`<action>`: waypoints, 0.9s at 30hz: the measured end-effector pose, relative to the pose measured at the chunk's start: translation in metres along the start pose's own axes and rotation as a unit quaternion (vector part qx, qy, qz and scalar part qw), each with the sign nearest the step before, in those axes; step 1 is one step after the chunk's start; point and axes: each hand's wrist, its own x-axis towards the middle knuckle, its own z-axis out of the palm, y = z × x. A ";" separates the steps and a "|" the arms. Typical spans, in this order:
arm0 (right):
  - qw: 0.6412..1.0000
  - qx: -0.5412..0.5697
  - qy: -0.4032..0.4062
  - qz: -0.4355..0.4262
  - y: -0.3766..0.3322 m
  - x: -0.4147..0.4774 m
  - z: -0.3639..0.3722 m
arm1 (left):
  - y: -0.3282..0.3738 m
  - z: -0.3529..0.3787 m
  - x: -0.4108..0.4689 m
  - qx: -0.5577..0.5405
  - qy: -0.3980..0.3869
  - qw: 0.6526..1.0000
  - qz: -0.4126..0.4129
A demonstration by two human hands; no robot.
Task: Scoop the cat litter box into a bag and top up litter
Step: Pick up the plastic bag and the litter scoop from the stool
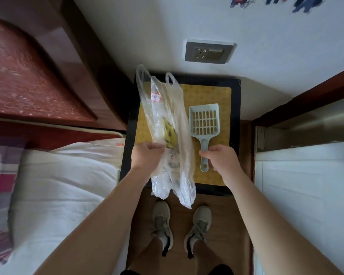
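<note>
My left grip [150, 150] clutches the clear plastic bag [173, 100]; my right grip [219, 155] pinches the pale blue slotted plastic scoop [205, 120] by its handle, blade pointing up-frame.

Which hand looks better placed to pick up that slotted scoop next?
The right hand: its fingers close on the handle of the litter scoop, which lies on the table. The left hand grips the plastic bag, so it is not free.
</note>
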 end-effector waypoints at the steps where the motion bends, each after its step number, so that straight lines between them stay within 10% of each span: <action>1: 1.000 0.023 -0.011 0.010 -0.001 -0.001 -0.001 | 0.000 -0.001 0.000 -0.005 -0.001 1.000 -0.001; 27: 0.990 0.126 0.012 -0.061 -0.055 -0.151 -0.036 | 0.045 -0.096 -0.129 -0.062 -0.009 0.987 0.150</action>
